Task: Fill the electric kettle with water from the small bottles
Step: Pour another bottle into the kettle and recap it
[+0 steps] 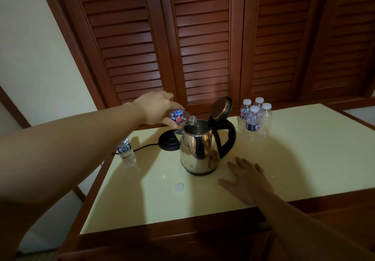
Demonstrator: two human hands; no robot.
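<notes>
On table (304, 149): four capped bottles (255, 116) right of kettle (199, 149) | left grip (157, 107) holds bottle (182, 117)

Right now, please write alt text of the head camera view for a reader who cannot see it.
A left hand tips an uncapped small water bottle into an open steel electric kettle on a pale table. The right hand rests flat beside it; four capped bottles stand behind.
</notes>
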